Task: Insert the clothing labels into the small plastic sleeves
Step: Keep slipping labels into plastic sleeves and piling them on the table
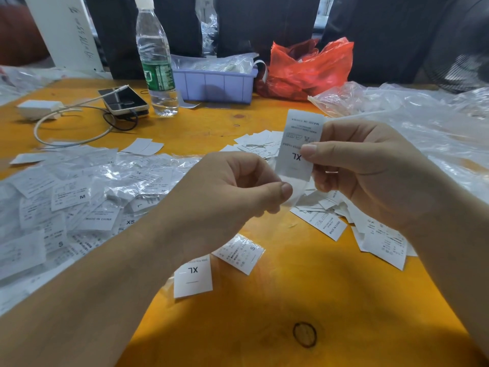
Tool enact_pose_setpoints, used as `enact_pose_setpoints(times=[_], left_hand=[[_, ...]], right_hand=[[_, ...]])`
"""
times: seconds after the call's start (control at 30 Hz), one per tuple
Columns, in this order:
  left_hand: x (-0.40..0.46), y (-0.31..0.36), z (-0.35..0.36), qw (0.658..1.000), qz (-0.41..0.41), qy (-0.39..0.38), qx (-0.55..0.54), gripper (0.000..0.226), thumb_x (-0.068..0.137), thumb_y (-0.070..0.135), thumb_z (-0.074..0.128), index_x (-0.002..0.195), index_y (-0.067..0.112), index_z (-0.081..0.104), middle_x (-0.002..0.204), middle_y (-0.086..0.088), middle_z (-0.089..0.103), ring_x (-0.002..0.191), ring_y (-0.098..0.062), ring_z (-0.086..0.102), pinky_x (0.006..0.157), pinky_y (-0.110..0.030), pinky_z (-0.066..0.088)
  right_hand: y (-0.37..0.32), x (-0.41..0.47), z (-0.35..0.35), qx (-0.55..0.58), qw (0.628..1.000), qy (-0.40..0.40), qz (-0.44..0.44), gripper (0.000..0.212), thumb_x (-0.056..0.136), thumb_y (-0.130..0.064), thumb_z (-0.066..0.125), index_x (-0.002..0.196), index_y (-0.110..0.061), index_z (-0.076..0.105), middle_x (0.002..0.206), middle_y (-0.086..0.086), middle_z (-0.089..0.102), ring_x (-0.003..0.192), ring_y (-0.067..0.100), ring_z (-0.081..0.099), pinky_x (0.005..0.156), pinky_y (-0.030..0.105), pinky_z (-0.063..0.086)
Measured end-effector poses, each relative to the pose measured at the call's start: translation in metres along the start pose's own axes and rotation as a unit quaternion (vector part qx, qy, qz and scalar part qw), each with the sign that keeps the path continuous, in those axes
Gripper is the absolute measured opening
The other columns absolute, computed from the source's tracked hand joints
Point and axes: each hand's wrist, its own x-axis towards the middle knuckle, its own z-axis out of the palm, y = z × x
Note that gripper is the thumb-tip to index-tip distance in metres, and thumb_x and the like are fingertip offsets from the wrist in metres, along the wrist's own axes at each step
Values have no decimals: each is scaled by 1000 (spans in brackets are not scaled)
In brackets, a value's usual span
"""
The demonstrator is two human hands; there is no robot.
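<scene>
XL label (299, 147) is up in the air over the middle of the orange table (238, 300), held between both hands. The right hand (370, 176) comes in from the right with the forearm angled up from the lower right corner, thumb pressed flat across the label's front just beside the "XL" print and the other fingers curled behind it, so it's pinching the label about halfway down. The left hand (232, 192) reaches in from the lower left, knuckles up, fingers curled, thumb and forefinger pinching the clear plastic sleeve (297, 185) right at the label's bottom end. The sleeve is so see-through I can't tell how far the label sits in it, if at all.

The label's long axis runs nearly vertical, leaning a bit to the right at the top. The print reads upside down from this view, with "MADE IN CHINA" at the top end, away from the person, and the blank end pointing down toward the left hand.

Around them: a big heap of bagged labels (66, 202) on the left, loose labels (330, 223) under and right of the hands, and another XL tag (193, 278) lying flat near the left forearm. Further back are a water bottle (156, 62), a purple bin (214, 84), a red plastic bag (309, 67) and a phone (123, 100) with cables.
</scene>
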Motion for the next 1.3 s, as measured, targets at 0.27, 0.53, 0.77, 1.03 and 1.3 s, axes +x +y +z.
enact_pose_setpoints(times=[0.27,0.53,0.77,1.03,1.3], left_hand=[[0,1,0,1000,7,3,-7,18,70,35,77,69,18,70,61,5,68,55,0,58,49,-9,42],[-1,3,1,1000,10,23,-12,22,64,40,75,70,19,70,60,7,66,54,0,57,49,-9,41],[-1,3,1,999,7,48,-12,26,64,39,76,69,15,67,63,1,64,55,-7,54,49,-14,43],[-1,3,1,998,3,59,-2,30,64,41,76,72,14,68,63,1,65,55,-6,56,48,-14,45],[0,2,1,998,-6,57,4,26,69,38,78,73,15,68,69,-5,68,57,-6,57,50,-12,45]], right_hand=[[-3,-1,0,75,996,3,-43,10,79,-15,66,75,-15,75,83,11,71,56,15,50,54,21,46],[2,-3,7,50,996,18,-69,10,73,-12,71,82,-13,74,85,11,71,58,16,53,57,25,49],[1,-5,10,31,991,50,-116,16,74,-14,72,89,-17,74,87,7,74,59,15,56,57,24,50],[-1,-8,14,14,986,62,-156,12,77,-11,71,88,-16,71,85,7,74,60,16,56,57,28,49],[-1,-8,16,9,984,55,-166,12,78,-11,70,88,-18,70,85,5,73,61,19,55,58,31,50]])
